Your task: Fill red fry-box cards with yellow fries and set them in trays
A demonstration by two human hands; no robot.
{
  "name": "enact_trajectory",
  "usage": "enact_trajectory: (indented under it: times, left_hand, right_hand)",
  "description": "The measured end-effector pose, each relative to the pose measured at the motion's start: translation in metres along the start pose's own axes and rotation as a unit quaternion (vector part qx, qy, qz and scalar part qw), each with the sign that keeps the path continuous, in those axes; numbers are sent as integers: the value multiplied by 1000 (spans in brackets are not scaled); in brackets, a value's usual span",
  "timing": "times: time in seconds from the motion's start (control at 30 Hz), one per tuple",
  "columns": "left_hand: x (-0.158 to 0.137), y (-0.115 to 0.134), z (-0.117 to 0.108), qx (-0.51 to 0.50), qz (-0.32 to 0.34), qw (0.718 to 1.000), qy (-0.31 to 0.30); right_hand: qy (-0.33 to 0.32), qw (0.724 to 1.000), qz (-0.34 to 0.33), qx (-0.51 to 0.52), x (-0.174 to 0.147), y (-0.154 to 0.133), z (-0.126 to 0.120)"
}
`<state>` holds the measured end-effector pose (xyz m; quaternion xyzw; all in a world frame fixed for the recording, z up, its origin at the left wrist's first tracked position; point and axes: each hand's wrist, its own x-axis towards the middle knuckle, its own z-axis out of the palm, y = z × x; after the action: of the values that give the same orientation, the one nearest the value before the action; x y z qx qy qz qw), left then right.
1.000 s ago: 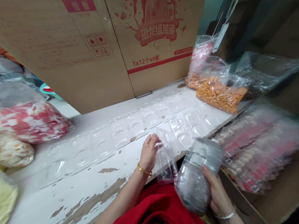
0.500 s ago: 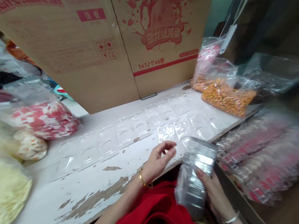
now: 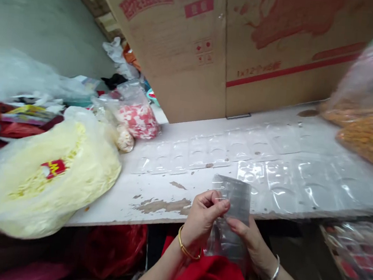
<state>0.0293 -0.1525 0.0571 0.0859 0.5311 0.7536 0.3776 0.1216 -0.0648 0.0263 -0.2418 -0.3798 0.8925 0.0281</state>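
My right hand (image 3: 254, 241) is closed around a stack of clear plastic blister trays (image 3: 238, 200) held just off the table's front edge. With thumb and fingertips pinched together, my left hand (image 3: 205, 212) grips the stack's left edge; whether it has one tray or several is too fine to tell. On the white table lie two rows of clear blister trays with round hollows: a back row (image 3: 198, 153) running left to right, and a front row (image 3: 315, 192) to the right of my hands.
A large cardboard box (image 3: 192, 83) stands behind the rows. At left are a bag of pale yellow pieces (image 3: 98, 162) and a bag of pink and white pieces (image 3: 142, 120). A bag of orange pieces (image 3: 371, 136) sits at right, above packed trays (image 3: 360, 258) in a box.
My view has swung left. My left hand, empty before beside the stack, now pinches the stack's edge. The right hand still holds the stack.
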Motion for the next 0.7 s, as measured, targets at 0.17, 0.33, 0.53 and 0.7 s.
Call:
enact_trajectory:
  times: [0.17,0.33,0.53,0.7]
  left_hand:
    - [-12,17,-46,-137,69,984,93]
    - [14,16,-116,-121,66,978,158]
    - [80,-50,-115,-34,-35,991,127]
    - [62,-44,-87,218,160,946,181]
  right_hand:
    - [92,990,74,80,7,10,-8]
    - [290,947,-95,102,-9,-26,-49]
    - [386,900,-177,99,-40,-33,-65]
    - [325,939,-109,7,-40,6,-37]
